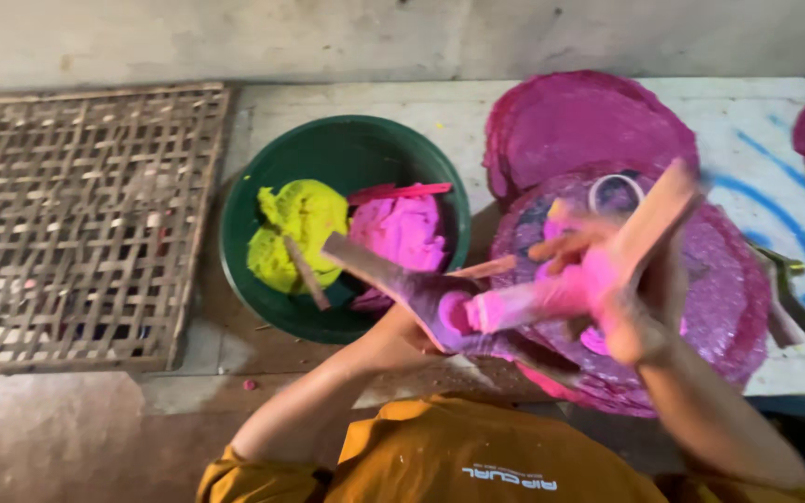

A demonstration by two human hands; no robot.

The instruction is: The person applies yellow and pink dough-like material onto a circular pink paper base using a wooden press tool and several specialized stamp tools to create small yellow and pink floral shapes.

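Observation:
My left hand (pixel 426 321) grips a flat wooden paddle (pixel 365 264) smeared with purple-pink paste, its blade pointing up-left over the green bowl (pixel 235 224). My right hand (pixel 631 312), blurred and stained pink, holds a second wooden paddle (pixel 663 210) angled up to the right. A lump of pink paste (pixel 524 303) stretches between the two hands. Both hands hover above a round pink-coated disc (pixel 729 298). The bowl holds a yellow paste heap (pixel 295 228) and a pink paste heap (pixel 407 233), with thin sticks lying in them.
A woven bamboo mat (pixel 76 224) lies at the left. A second pink disc (pixel 589 121) sits behind the first, with a white ring (pixel 615 192) on the near one. A metal tool (pixel 789 289) rests at the right on the painted white tabletop (pixel 775 140).

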